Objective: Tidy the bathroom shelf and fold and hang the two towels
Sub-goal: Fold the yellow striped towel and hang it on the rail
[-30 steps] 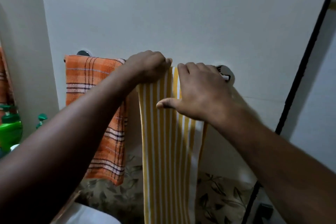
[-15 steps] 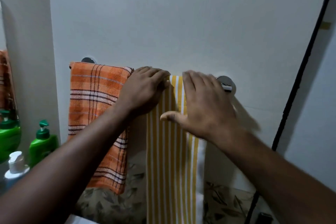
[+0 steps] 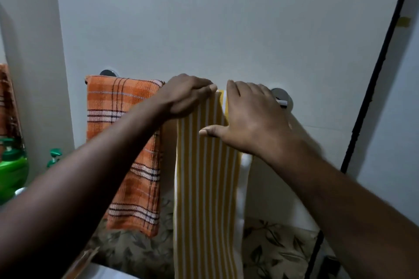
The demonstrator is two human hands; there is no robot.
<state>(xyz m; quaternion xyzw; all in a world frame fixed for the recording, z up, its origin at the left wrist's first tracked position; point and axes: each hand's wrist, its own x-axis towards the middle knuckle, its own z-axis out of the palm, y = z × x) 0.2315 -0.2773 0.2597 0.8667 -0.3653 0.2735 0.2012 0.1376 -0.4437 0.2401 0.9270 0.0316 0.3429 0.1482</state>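
Note:
A yellow-and-white striped towel (image 3: 208, 188) hangs folded over a chrome wall rail, whose right mount (image 3: 282, 97) shows beside my right hand. My left hand (image 3: 188, 97) lies over the towel's top left corner at the rail, fingers pointing right and thumb hidden. My right hand (image 3: 249, 118) presses flat on the towel's upper right part, fingers straight and thumb spread. An orange plaid towel (image 3: 122, 120) hangs on the same rail to the left, by the left mount (image 3: 107, 73). My left forearm crosses in front of it.
Green pump bottles (image 3: 13, 172) (image 3: 54, 156) stand at the far left edge. A black pipe (image 3: 374, 75) runs down the wall on the right. A band of leaf-patterned tiles (image 3: 278, 240) lies below the towels.
My left hand's fingers have uncurled from a fist and now lie over the towel top. My right hand has flattened on the towel. Both towels stay on the rail.

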